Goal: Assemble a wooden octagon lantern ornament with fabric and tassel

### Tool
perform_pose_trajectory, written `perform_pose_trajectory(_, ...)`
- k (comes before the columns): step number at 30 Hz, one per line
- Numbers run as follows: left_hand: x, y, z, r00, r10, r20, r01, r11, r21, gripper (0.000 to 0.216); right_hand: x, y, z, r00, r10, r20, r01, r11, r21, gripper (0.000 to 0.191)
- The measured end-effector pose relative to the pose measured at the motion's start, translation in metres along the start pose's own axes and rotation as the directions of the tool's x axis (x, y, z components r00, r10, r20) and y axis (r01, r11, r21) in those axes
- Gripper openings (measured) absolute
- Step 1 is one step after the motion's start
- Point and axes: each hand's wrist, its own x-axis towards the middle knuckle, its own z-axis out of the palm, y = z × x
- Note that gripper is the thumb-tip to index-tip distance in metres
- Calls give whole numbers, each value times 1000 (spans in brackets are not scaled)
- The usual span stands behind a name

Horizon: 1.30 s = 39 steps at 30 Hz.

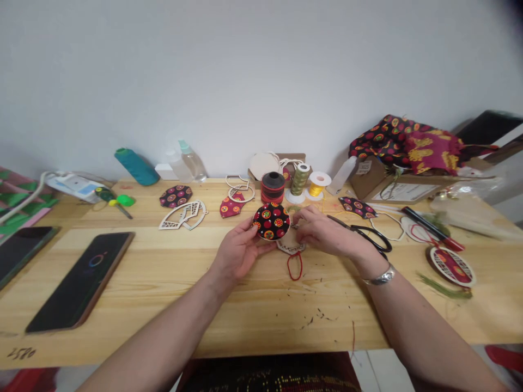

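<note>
My left hand [239, 244] holds a round fabric-covered disc [271, 221], black with red and orange flower circles, by its left edge. My right hand [322, 231] is beside it on the right, its fingers bent and pinched together; what lies between the fingertips is too small to make out. Below the disc, partly hidden by it and my fingers, is a pale cut-out wooden frame [291, 248]. From its lower edge a red cord loop [295, 268] lies on the table. Black-handled scissors [373, 238] lie just beyond my right wrist.
Behind my hands stand a red thread spool [273, 188], a green spool [300, 179] and a yellow spool [317, 186]. Wooden cut-outs [183, 215] and fabric pieces lie left. A phone [84, 280] is at front left. On the right are a finished oval ornament [451, 265], a marker [432, 227] and a cardboard box [392, 185].
</note>
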Motion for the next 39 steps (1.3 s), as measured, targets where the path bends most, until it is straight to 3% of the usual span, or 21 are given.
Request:
perform_pose_trajectory(7, 2, -6, 0, 1000, 0, -16, 1, 1000, 6, 28, 0, -1, -1, 1000, -7, -5, 7, 1000, 13, 20)
perform_pose_trajectory(19, 3, -14, 1, 997, 53, 63, -59, 995, 84, 30, 0, -1, -2, 999, -34, -17, 34, 999, 4, 15)
perform_pose_trajectory(25, 2, -14, 3, 998, 19, 59, -24, 996, 90, 32, 0, -1, -2, 999, -32, -16, 32, 999, 9, 22)
perform_pose_trajectory(39, 5, -15, 2, 1000, 15, 19, -17, 994, 108, 27, -2, 4, -3, 999, -22, -32, 24, 998, 51, 17)
